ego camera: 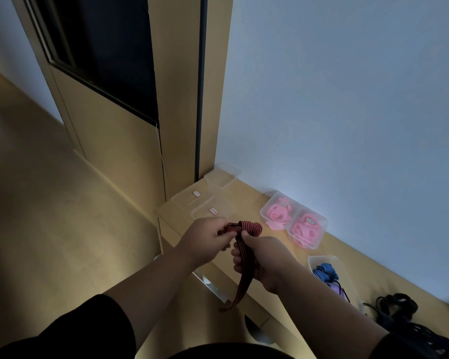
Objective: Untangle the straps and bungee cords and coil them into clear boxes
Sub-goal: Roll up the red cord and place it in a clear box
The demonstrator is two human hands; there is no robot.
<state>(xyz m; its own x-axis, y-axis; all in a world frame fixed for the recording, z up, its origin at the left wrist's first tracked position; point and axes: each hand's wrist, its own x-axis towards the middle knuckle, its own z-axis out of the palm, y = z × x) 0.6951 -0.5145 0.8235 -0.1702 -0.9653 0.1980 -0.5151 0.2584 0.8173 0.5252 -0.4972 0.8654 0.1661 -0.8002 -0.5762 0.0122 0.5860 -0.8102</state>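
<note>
While we coil: our left hand (205, 239) pinches the red strap (245, 229) roll.
Right hand (259, 260): curled round the tail, feeding it.
Empty box (213, 209): waits near the counter (246, 200) corner.

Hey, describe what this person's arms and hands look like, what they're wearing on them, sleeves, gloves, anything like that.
Both hands are bare: no gloves, and no rings or watch that I can make out in the dim light. The left hand and the right hand come off bare forearms. A dark, probably black, short sleeve covers the left upper arm, and a matching dark sleeve edge shows at the right arm.
</note>
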